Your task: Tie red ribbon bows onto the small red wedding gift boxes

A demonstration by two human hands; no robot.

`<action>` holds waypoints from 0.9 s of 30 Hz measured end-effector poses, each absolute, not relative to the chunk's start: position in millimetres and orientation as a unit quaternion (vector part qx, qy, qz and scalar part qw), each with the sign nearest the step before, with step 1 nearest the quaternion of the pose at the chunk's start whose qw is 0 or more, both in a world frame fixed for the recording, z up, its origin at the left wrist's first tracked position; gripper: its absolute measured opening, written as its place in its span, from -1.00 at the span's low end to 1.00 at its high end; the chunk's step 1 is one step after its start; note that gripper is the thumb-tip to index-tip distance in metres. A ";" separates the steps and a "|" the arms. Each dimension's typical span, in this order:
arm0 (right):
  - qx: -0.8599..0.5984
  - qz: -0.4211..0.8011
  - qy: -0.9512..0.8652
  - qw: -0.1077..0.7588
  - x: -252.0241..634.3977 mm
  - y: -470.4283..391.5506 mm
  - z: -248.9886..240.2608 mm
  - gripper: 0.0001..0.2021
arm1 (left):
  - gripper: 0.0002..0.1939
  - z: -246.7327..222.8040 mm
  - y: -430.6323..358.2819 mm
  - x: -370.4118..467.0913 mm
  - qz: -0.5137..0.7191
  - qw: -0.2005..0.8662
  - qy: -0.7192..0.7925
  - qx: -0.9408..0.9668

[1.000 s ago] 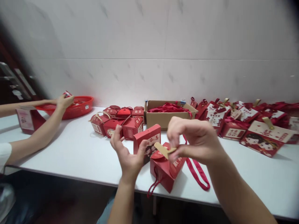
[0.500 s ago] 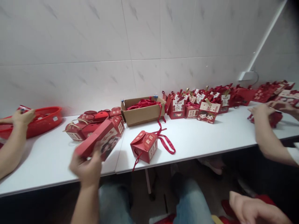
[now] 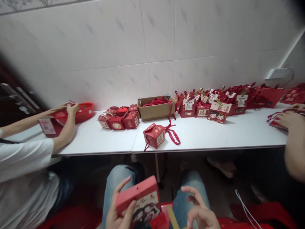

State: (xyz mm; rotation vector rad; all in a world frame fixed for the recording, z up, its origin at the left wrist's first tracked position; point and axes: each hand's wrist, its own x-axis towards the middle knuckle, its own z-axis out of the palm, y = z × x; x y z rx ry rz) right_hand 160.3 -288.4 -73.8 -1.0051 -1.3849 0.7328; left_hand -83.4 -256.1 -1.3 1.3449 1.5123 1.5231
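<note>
In my left hand is a red gift box printed with a cartoon couple, held low over my lap. The thumb presses the printed face and the fingers lie behind. My right hand hovers to the right of the box, its fingers apart and partly curled, with nothing visible between them. A gold ribbon lies between the box and that hand; its lower end runs out of view. On the table in front of me sits a closed red box with a red ribbon beside it.
A cardboard box of red ribbons stands by the wall. Small red boxes are clustered left of it, and several gift boxes stand to its right. A co-worker at the left reaches over a red basin; another's hand works at the right.
My left hand has brought the gift box from above the table down to my lap. My right hand has moved left toward it. The view has shifted left.
</note>
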 end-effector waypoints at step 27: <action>-0.405 0.374 -0.502 0.666 101.4 -189.1 56.4 -0.84 | -0.83 55.5 -187.3 -31.3 0.630 0.227 0.451 0.590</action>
